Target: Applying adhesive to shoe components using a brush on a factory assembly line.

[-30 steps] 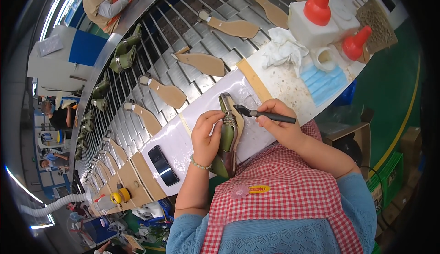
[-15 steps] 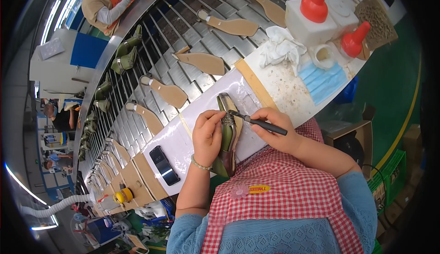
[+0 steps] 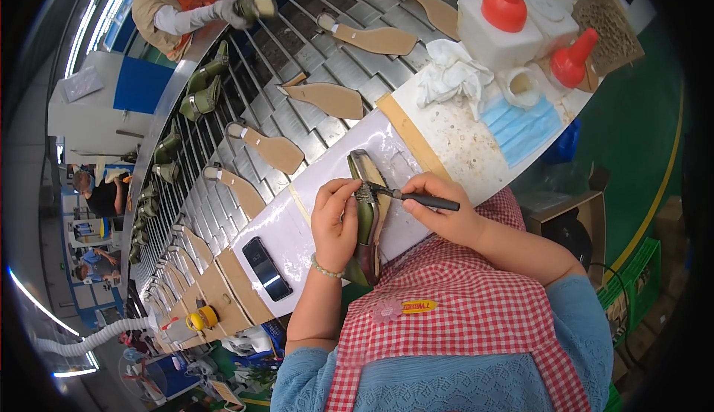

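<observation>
A green shoe [image 3: 365,222] with a beige inner edge and a dark brown end lies lengthwise in front of me, its lower end against my apron. My left hand [image 3: 335,221] pinches its left side beside a grey textured strap [image 3: 364,192]. In my right hand [image 3: 445,205] is a slim tool with a black handle [image 3: 431,201]. Its dark metal head touches the shoe near the strap, close to my left fingertips; I cannot make out the tip's exact shape. Under the shoe is a white, plastic-covered work board [image 3: 401,226].
Behind the board runs a slatted metal conveyor [image 3: 312,133] carrying tan insoles [image 3: 327,101] and green shoes [image 3: 201,102]. A phone [image 3: 266,267] lies at left. White bottles with red nozzles [image 3: 506,10], a crumpled cloth [image 3: 455,77] and a blue mask [image 3: 522,131] stand or lie at right. A co-worker [image 3: 175,10] stands across.
My right hand and the tool have shifted slightly left, and the tool lies a little flatter. The co-worker's gloved hand has reached out over the conveyor with a shoe.
</observation>
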Available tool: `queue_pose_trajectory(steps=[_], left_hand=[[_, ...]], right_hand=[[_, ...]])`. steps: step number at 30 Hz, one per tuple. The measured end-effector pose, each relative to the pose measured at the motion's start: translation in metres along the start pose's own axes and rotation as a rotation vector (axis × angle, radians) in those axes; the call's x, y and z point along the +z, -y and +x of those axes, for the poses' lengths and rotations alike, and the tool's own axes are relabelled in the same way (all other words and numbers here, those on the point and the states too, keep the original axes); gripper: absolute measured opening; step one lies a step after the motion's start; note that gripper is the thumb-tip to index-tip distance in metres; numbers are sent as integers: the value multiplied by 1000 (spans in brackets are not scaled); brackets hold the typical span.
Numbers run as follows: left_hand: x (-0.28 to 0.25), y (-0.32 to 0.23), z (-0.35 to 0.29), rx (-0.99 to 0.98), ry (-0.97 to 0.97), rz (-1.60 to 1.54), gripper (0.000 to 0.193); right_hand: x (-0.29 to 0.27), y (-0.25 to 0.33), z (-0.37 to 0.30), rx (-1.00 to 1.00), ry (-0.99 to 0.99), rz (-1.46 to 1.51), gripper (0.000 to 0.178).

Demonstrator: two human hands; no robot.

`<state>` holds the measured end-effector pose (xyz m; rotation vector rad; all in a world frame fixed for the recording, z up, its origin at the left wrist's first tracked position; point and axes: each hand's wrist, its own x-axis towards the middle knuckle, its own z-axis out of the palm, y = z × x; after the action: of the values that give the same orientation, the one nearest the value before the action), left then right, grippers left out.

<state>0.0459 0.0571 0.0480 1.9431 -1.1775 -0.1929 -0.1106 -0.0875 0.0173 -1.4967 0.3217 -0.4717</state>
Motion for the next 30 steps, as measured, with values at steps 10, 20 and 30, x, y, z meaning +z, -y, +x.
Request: queue_pose_trajectory(steps=[10,20,30], left_hand=[[1,0,-5,29,-21,56,27],[-20,33,-16,-314,52,-671,53],[-33,15,-4,-220,705,232,89]], right_hand=[[3,2,2,-50,-37,-15,16],[4,3,8,-55,36,-8,17],[-13,8,3,41,31,-23,16]])
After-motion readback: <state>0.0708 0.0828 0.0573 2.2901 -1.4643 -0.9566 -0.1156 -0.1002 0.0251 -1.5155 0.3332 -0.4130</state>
